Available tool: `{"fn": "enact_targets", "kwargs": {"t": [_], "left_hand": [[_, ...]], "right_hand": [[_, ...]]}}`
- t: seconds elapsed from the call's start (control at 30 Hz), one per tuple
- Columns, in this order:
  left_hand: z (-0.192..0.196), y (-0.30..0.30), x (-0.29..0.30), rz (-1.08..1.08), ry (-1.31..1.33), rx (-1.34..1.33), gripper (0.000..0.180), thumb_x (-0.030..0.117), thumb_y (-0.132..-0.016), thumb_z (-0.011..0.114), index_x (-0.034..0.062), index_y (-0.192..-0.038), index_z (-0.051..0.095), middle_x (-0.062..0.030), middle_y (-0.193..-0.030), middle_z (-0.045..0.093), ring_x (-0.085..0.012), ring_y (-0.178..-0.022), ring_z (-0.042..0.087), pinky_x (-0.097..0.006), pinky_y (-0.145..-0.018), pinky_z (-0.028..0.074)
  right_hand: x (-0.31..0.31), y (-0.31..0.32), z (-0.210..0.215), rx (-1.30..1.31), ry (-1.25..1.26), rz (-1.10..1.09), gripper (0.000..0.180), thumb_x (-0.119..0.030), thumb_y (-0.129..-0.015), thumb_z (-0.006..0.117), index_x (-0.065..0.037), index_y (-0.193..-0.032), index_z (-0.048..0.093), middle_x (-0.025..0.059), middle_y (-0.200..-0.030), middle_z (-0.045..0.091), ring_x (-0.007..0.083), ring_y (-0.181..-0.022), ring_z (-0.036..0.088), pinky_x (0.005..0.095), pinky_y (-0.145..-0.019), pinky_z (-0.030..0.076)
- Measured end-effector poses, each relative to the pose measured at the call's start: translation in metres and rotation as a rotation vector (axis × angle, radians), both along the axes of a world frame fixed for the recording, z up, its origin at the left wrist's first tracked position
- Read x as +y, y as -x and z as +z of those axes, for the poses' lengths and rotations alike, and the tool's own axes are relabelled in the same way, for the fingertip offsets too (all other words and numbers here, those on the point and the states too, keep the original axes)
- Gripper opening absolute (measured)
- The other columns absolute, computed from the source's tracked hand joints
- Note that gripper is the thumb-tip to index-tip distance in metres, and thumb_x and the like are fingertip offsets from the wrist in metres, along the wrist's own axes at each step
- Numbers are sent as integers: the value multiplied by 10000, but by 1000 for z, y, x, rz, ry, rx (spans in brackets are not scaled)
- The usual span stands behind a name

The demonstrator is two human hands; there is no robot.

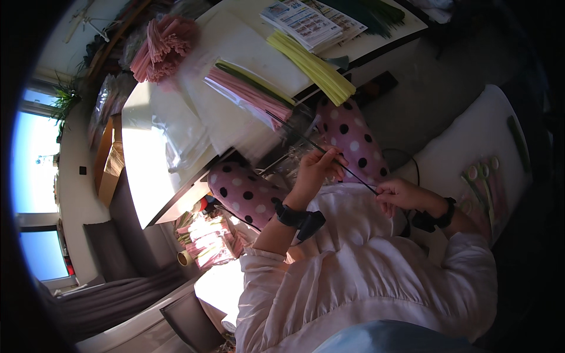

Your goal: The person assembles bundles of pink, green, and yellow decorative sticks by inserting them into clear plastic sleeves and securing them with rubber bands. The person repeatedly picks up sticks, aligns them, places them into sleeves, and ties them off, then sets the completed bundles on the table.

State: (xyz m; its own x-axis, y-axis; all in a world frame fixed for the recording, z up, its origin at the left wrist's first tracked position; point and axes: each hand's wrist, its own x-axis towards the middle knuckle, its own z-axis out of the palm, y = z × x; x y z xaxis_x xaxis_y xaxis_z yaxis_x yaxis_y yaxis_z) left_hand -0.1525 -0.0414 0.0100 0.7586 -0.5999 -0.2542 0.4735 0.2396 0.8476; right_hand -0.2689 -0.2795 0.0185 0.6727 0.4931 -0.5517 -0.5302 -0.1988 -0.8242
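Holding thin dark wire taut over my lap — left hand pinching the upper stretch, right hand pinching the lower end; pink strips at worktop's near edge — within reach.

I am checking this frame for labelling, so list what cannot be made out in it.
- Head view: how the right hand grips the thin dark stem; the fingers curl over it.
- Head view: what lies inside the clear bag; motion blur smears it.
- Head view: the leaflets; too small.
- Head view: the left hand palm; turned away.
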Motion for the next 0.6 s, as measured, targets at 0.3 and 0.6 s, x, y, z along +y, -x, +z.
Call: {"fn": "enact_targets", "kwargs": {"t": [0.3, 0.6], "left_hand": [[-32, -26, 33, 253, -444, 115, 413, 421, -917, 519, 30, -815, 604, -17, -596, 564, -69, -442, 431, -200, -409, 279], [-51, -30, 37, 531, -435, -195, 233, 194, -918, 536, -1, -823, 619, -20, -661, 604, -44, -469, 417, -208, -440, 311]], "right_hand": [[-56, 43, -15, 96, 79, -28, 211, -154, -974, 401, 23, -924, 507, 113, -765, 627, 174, -644, 647, 267, -568, 520], [-9, -6, -27, 59, -152, -291, 205, -167, -972, 423, 14, -928, 508, 137, -764, 637, 182, -642, 653, 265, -546, 532]]}}
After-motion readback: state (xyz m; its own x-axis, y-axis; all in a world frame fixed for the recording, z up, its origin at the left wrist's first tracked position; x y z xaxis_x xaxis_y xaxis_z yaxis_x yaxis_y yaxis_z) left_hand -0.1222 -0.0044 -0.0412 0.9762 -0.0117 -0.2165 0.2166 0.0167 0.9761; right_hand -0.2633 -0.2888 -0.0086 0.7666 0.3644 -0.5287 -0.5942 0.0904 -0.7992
